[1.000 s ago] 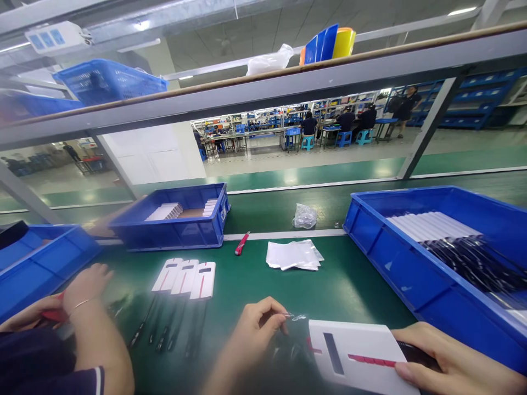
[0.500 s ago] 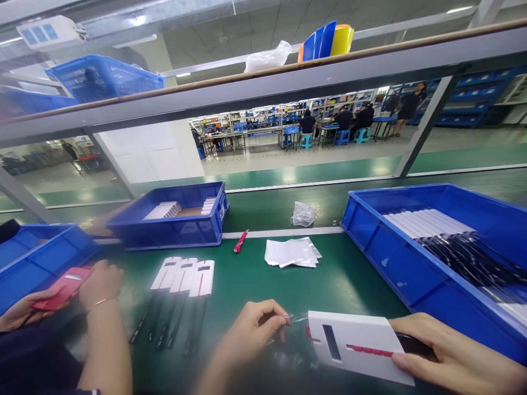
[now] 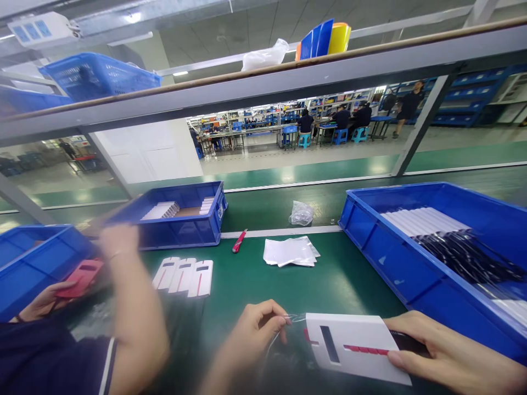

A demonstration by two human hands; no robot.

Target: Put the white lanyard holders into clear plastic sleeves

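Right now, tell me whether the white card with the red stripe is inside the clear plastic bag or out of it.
Mostly out: the white card with the red stripe lies exposed, its left end at the mouth of the clear plastic bag pinched by the left hand.

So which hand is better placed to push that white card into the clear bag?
Probably the right hand: it already grips the white card, whose end points at the clear bag the left hand pinches.

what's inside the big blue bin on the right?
The blue bin holds a row of white cards and glossy black packets. The bin's floor beneath them is covered.
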